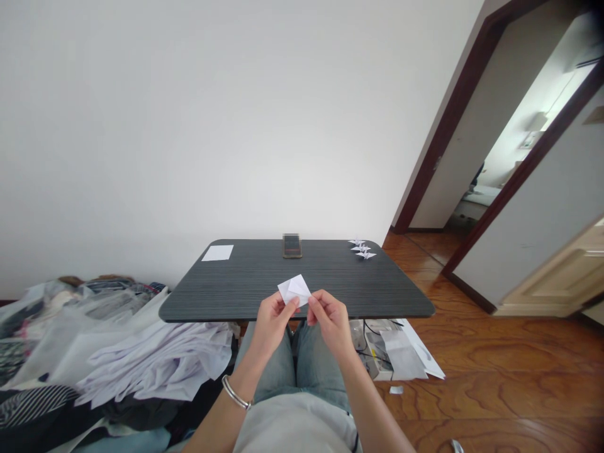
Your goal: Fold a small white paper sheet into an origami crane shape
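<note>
Both my hands pinch a small folded white paper (295,289) over the near edge of a dark grey table (245,277). My left hand (272,321), with a silver bracelet on its wrist, grips the paper's lower left. On the lower right side, my right hand (330,318) holds it with closed fingers. The paper is creased into a small diamond-like shape, tilted up toward me.
A flat white sheet (218,253) lies at the table's far left. A phone (292,246) stands at the far middle, and three small folded paper figures (362,249) sit at the far right. Piled clothes (117,346) fill the left; papers (401,355) lie on the wooden floor.
</note>
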`<action>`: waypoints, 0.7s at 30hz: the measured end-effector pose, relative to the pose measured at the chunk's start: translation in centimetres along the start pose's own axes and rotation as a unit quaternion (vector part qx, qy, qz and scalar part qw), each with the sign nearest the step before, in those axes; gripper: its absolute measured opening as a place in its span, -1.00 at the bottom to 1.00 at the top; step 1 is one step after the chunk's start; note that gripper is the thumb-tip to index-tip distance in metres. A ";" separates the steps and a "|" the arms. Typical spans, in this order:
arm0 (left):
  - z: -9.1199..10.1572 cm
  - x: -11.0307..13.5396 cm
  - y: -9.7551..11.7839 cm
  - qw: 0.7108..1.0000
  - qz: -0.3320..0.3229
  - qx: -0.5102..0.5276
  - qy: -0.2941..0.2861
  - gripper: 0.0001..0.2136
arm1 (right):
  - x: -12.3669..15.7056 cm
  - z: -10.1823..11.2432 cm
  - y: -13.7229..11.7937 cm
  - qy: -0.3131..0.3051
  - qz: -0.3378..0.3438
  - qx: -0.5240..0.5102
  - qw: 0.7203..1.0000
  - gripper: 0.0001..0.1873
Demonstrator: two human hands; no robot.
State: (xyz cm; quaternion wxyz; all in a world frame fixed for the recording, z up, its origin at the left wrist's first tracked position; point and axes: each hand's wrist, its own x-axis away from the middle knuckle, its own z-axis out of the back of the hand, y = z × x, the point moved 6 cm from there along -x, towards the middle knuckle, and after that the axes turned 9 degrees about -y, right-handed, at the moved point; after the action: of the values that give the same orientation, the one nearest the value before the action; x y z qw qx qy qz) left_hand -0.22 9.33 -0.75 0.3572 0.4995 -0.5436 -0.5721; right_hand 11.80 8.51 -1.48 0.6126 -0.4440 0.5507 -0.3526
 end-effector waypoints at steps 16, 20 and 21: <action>-0.2 0.1 -0.2 0.999 0.013 0.027 0.022 -0.83 | 0.0 -0.3 0.1 0.008 -0.001 -0.007 1.000 -0.61; -0.2 0.3 0.2 0.999 0.016 0.034 0.032 -0.84 | 0.0 -0.2 0.0 0.006 0.010 -0.023 1.000 -0.62; -0.3 0.3 0.2 0.999 0.020 0.035 0.029 -0.84 | 0.1 -0.2 0.0 0.005 0.013 -0.018 1.000 -0.65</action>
State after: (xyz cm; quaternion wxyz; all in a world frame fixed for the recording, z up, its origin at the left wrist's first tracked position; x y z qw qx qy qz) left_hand -0.06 8.98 -0.61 0.3666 0.5174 -0.5625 -0.5306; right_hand 11.63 8.42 -1.48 0.6063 -0.4458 0.5656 -0.3373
